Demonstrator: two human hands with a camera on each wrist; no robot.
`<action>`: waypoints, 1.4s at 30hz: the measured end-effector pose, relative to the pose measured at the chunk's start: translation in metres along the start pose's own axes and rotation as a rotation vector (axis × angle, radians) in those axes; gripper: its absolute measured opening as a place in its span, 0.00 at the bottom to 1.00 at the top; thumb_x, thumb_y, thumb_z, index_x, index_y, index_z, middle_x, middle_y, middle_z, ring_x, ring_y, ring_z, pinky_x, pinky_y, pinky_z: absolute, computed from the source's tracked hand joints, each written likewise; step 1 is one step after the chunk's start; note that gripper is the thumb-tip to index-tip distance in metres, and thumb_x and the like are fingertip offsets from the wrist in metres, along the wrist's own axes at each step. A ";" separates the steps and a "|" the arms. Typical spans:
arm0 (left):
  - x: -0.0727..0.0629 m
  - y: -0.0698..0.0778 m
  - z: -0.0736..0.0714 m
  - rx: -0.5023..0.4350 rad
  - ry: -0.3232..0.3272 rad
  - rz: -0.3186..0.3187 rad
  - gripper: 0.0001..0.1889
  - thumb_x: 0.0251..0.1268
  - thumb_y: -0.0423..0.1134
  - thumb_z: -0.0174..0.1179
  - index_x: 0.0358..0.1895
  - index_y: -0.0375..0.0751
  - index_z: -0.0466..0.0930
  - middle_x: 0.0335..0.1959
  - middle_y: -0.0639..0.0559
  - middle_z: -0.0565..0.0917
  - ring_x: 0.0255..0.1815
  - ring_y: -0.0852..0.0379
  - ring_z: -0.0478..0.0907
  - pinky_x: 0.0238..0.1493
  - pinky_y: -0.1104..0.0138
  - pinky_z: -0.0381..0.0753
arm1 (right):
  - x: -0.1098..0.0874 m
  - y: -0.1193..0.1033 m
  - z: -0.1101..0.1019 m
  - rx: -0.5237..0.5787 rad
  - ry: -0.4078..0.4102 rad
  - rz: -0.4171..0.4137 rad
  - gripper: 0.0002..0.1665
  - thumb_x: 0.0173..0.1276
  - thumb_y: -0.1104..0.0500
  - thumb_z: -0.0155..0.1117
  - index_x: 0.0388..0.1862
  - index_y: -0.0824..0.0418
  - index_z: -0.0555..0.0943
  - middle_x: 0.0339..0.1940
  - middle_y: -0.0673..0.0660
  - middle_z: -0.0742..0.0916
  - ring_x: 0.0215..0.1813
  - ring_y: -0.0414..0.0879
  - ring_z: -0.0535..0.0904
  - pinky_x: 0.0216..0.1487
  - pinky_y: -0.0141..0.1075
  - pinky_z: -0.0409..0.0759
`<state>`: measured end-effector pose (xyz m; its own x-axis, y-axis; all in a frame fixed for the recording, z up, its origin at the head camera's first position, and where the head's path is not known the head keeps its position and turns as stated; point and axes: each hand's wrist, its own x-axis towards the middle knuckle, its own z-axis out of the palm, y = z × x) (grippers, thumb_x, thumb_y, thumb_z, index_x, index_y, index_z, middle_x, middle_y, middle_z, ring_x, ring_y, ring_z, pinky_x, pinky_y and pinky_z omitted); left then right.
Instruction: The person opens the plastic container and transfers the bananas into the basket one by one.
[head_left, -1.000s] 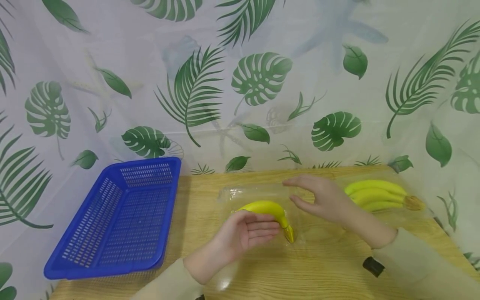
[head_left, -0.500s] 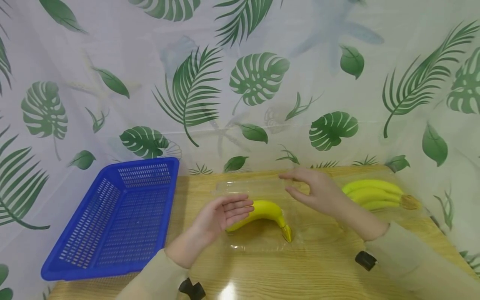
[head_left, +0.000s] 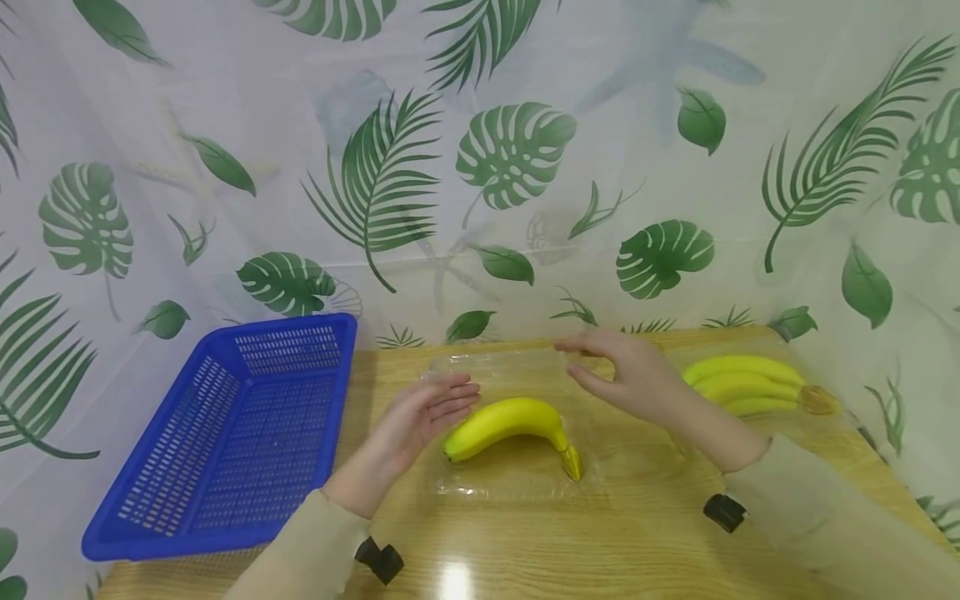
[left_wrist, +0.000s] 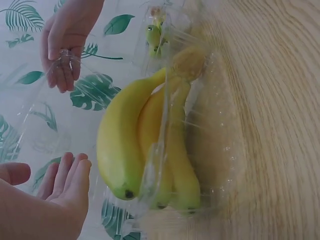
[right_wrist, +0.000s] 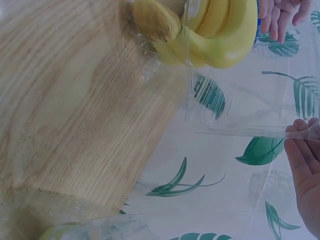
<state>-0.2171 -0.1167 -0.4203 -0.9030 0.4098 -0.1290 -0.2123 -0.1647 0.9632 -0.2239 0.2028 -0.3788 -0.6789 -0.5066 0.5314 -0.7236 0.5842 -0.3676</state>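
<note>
A bunch of yellow bananas [head_left: 510, 415] lies in a clear plastic box [head_left: 517, 493] on the wooden table. The box's clear lid [head_left: 498, 363] is raised at the back. My left hand [head_left: 420, 417] is by the bananas' left end, fingers straight and palm turned inward, holding nothing. My right hand [head_left: 626, 375] is at the lid's right end, its thumb apart from the fingers. In the right wrist view, the fingers [right_wrist: 305, 165] of that hand touch the lid's edge [right_wrist: 250, 132]. The left wrist view shows several bananas [left_wrist: 120, 142] joined at one stem.
To the left stands a blue plastic basket [head_left: 337, 417] with slotted walls. Another clear pack of bananas [head_left: 742, 383] lies at the right, beyond my right forearm. A leaf-printed curtain [head_left: 525, 167] hangs behind the table [head_left: 540, 550].
My left hand has moved left, from in front of the bananas to beside their end, uncovering them. The right hand has barely moved. The lid looks tilted slightly farther back.
</note>
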 end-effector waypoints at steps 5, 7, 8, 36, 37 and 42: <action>0.003 -0.005 -0.002 0.024 0.040 -0.006 0.26 0.85 0.33 0.43 0.77 0.19 0.62 0.77 0.24 0.69 0.77 0.39 0.74 0.78 0.57 0.76 | 0.003 0.002 -0.001 0.032 -0.039 0.061 0.18 0.74 0.64 0.68 0.61 0.63 0.86 0.58 0.60 0.92 0.55 0.57 0.90 0.57 0.53 0.91; 0.005 -0.008 0.000 0.040 0.056 -0.013 0.26 0.84 0.33 0.45 0.76 0.20 0.62 0.76 0.25 0.70 0.78 0.36 0.72 0.80 0.56 0.74 | 0.005 0.003 -0.002 0.051 -0.048 0.087 0.18 0.75 0.64 0.67 0.61 0.63 0.86 0.59 0.60 0.92 0.56 0.58 0.90 0.59 0.54 0.90; 0.005 -0.008 0.001 0.047 0.064 -0.018 0.26 0.84 0.33 0.45 0.76 0.20 0.62 0.76 0.25 0.70 0.79 0.35 0.70 0.81 0.55 0.73 | 0.006 0.003 -0.002 0.060 -0.050 0.096 0.18 0.75 0.63 0.67 0.61 0.64 0.86 0.59 0.60 0.91 0.56 0.58 0.90 0.59 0.55 0.90; 0.012 -0.033 0.018 0.450 0.098 -0.012 0.29 0.71 0.27 0.65 0.73 0.28 0.72 0.73 0.32 0.78 0.75 0.34 0.73 0.80 0.48 0.74 | 0.019 0.009 -0.003 0.144 -0.095 0.196 0.19 0.78 0.62 0.64 0.64 0.66 0.84 0.60 0.63 0.91 0.56 0.58 0.89 0.62 0.55 0.88; 0.012 -0.033 0.019 0.461 0.102 -0.017 0.29 0.70 0.27 0.66 0.73 0.29 0.73 0.73 0.33 0.78 0.75 0.34 0.73 0.80 0.48 0.74 | 0.019 0.008 -0.003 0.143 -0.096 0.198 0.19 0.78 0.62 0.64 0.64 0.66 0.84 0.60 0.63 0.91 0.57 0.58 0.89 0.62 0.55 0.88; 0.011 -0.036 0.020 0.542 0.110 -0.026 0.30 0.66 0.26 0.69 0.72 0.31 0.74 0.73 0.35 0.78 0.75 0.36 0.74 0.80 0.47 0.72 | 0.019 0.007 -0.003 0.144 -0.099 0.210 0.19 0.79 0.62 0.64 0.64 0.65 0.84 0.61 0.63 0.90 0.57 0.58 0.89 0.63 0.55 0.88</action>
<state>-0.2122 -0.0885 -0.4516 -0.9400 0.3065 -0.1497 -0.0383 0.3415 0.9391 -0.2417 0.1991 -0.3689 -0.8195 -0.4480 0.3574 -0.5714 0.5903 -0.5701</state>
